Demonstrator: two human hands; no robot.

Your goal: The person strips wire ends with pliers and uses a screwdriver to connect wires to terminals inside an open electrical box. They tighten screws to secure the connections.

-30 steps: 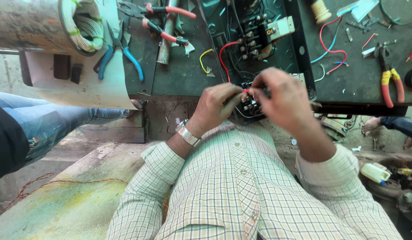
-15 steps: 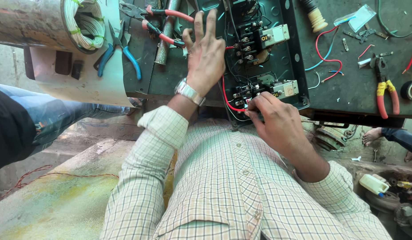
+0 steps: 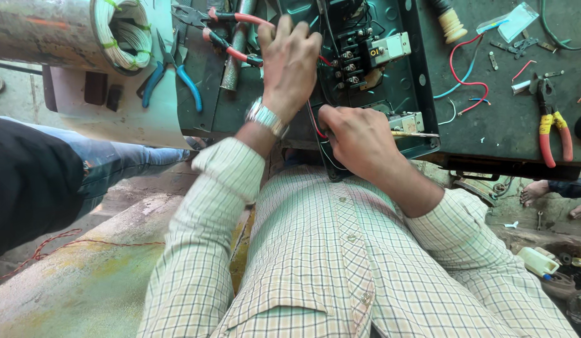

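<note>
Dark workbench — right hand on contactor, seemingly gripping — left hand above.

A dark green metal panel box lies open on the desk, its rim raised around black terminal blocks and a pale switch unit set inside. Red and black wires run over its near edge. Red-handled pliers lie just left of it.
</note>
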